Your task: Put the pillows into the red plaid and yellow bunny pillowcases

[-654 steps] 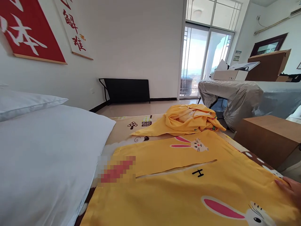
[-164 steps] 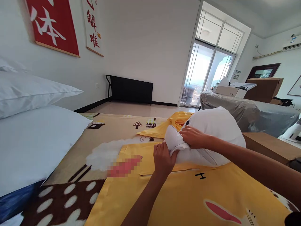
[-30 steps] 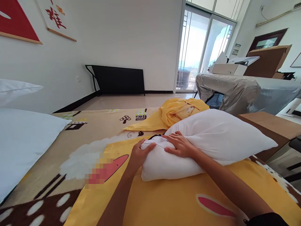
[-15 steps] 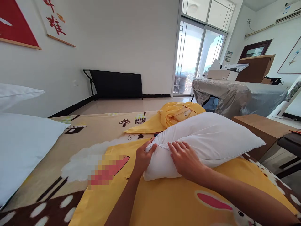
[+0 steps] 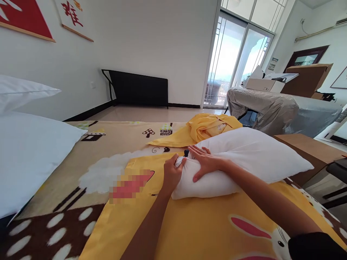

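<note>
A plump white pillow (image 5: 257, 155) lies on a yellow cloth (image 5: 189, 224) printed with a rabbit. My left hand (image 5: 172, 173) is closed in a fist around the bunched near-left end of the pillow. Just right of it, my right hand (image 5: 204, 162) rests on the pillow with fingers stretched and thumb apart, pressing against its top. Part of the pillow's left end is hidden behind both hands. A second yellow cloth (image 5: 206, 128) lies crumpled beyond the pillow.
Under everything spreads a patterned blanket (image 5: 103, 159). More white pillows (image 5: 35, 148) are at the left edge. A brown cardboard box (image 5: 306, 148) stands right of the pillow, near plastic-covered furniture (image 5: 265, 104). A black panel (image 5: 138, 88) leans by the wall.
My right hand has shifted toward the pillow's far left edge and its fingers have spread. My left hand keeps its grip. The view has turned slightly left.
</note>
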{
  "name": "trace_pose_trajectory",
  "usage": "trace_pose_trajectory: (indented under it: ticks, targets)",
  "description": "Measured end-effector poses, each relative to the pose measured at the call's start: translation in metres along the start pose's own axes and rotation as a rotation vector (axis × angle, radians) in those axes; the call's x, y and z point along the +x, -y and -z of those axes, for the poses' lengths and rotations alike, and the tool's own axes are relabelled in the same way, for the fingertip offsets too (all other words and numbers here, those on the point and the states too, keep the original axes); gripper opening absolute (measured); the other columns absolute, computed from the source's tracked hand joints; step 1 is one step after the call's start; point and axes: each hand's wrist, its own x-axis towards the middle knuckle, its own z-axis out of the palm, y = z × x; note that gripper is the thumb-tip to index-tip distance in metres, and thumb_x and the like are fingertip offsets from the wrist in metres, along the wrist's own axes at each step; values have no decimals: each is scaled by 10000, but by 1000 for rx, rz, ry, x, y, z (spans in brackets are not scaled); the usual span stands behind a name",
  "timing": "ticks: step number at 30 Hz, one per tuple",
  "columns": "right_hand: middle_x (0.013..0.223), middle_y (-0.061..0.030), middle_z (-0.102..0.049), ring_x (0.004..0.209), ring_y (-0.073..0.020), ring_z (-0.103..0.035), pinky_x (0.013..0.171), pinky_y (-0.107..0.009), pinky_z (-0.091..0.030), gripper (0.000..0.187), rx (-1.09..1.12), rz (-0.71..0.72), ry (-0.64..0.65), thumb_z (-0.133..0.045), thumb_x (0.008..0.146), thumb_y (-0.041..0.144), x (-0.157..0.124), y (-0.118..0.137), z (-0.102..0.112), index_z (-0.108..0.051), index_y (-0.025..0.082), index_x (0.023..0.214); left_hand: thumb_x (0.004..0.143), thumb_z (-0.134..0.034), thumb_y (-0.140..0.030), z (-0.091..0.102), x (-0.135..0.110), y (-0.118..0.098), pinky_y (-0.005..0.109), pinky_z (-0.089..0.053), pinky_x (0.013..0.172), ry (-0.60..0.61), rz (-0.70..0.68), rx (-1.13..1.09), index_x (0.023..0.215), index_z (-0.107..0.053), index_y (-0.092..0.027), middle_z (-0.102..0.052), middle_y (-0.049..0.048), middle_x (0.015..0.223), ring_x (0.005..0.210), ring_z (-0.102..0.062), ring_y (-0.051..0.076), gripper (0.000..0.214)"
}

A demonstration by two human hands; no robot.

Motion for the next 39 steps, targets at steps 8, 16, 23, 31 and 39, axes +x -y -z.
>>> trace_pose_trajectory:
  ticks: [8,16,23,31,39]
  targets:
    - [1110,-82,-564,1133,-277,-473,1064,-493,-189,741,-78,121,-19,-719,574,589,16,-5,-4,-483,196,1155,839,-453,-261,0,-4,-12,323,-328,768,81,-223,176,602,-356,-211,-482,-11,574,624,-424,166,261]
    - [870,-55,-564,886,-248,-510,806,-391,-362,382,-186,72,-133,-628,655,439,10,9,-17,-487,182,901,870,-442,-260,3,-6,-21,334,-304,775,112,-279,233,652,-403,-203,-553,-5,647,661,-500,162,229]
    - [801,-46,-622,789,-229,-559,716,-339,-336,303,-244,59,-220,-593,655,341,-3,24,-20,-525,182,904,856,-498,-348,21,-4,-40,343,-313,789,151,-372,205,669,-472,-198,-597,15,777,781,-524,173,241]
    - [722,-37,-622,697,-189,-540,671,-328,-293,140,-280,172,-353,-525,741,332,-46,53,1,-510,197,774,915,-394,-246,62,-17,-80,312,-393,710,-293,-559,-67,661,-486,-196,-575,28,670,681,-513,146,275]
    - [631,-58,-530,617,-175,-475,643,-364,-355,395,-347,139,-615,-341,896,421,-126,52,101,-428,209,575,944,-78,-351,41,-25,-71,277,-277,509,-174,-102,25,592,-169,-228,-216,-20,542,503,-298,132,384]
